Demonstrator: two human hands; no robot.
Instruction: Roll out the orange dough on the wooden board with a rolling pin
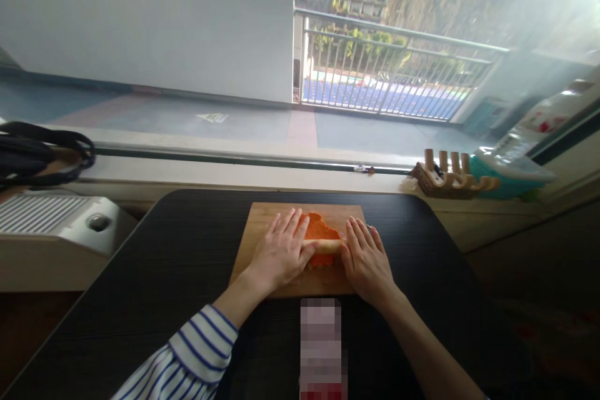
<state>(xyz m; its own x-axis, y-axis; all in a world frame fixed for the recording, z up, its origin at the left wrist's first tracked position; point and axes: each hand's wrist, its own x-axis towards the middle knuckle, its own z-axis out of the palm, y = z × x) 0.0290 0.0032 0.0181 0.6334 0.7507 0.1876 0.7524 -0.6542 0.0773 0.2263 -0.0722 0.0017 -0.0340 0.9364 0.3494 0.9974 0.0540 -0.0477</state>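
A pale wooden rolling pin (324, 247) lies crosswise on a flattened sheet of orange dough (316, 224) with an uneven edge. Under the dough is a wooden board (244, 256) on the black table. My left hand (281, 250) rests flat over the pin's left end, its fingers stretched forward and its thumb along the near side. On the right end lies my right hand (365, 256), palm down, fingers extended. Both palms hide the ends of the pin. Part of the dough is covered by my left hand and the pin.
The black table (154, 300) stands against a window sill (225, 176). On the sill at right are a wooden rack (445, 178), a teal container (510, 175) and a plastic bottle (534, 122). A white appliance (89, 225) is at left. A blurred patch (321, 344) covers something nearby.
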